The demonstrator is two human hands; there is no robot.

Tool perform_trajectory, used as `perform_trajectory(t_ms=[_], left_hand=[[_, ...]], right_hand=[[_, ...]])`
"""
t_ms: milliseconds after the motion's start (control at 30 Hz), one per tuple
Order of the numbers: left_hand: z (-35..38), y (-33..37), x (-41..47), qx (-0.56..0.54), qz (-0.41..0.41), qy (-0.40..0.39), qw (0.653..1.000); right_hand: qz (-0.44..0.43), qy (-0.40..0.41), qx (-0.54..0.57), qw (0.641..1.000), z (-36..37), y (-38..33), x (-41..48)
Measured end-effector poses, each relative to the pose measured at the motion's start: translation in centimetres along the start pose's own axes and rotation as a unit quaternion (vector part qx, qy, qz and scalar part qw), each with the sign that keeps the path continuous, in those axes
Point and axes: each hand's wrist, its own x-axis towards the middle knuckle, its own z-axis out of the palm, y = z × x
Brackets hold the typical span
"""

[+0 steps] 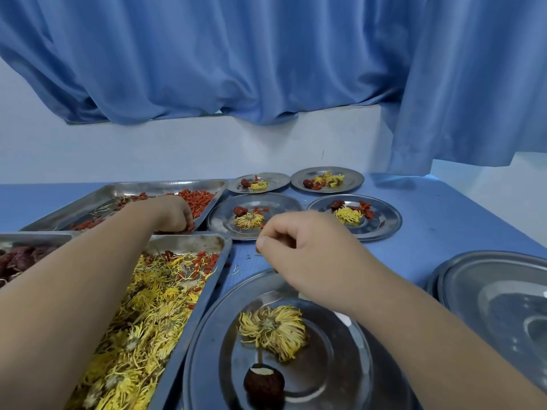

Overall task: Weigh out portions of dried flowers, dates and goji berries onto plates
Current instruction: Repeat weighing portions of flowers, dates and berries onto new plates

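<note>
Three trays are lying from 8 to 11 o'clock: flower tray [189,242], date tray [35,238], goji tray [133,189]. Near plate [207,350] at 6 is carrying one flower [273,329] and one date [264,386]. Left hand [174,216] at 11 is curling its fingers onto goji berries [198,199]. Right hand [305,250] is hovering centrally, fingers curled, contents impossible to tell.

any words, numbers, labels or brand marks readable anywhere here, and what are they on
None: no text can be read anywhere in this view.
The tray of goji berries, the tray of dried flowers and the near plate show bare steel with no stamp or label visible.
The curtain and table are plain blue.
A white object under the near plate is mostly hidden; no marking shows on it.
</note>
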Motion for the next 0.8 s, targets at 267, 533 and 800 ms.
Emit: perform_trajectory(t_ms=[267, 533, 800], left_hand=[[-1.3, -1.3, -0.6, -0.037, 0.020, 0.126, 0.991], [-1.4, -1.3, -1.4, -0.093, 0.002, 0.141, 0.986], [-1.5, -2.0, -1.8, -0.269, -0.008, 0.151, 0.951]], right_hand=[[-0.010, 0.009, -0.030, 0.999, -0.5, -0.1, 0.0], [-0.024, -0.016, -0.060, 0.998, -0.6, -0.6, -0.2], [-0.024, -0.017, -0.084, 0.996, -0.5, -0.4, -0.2]])
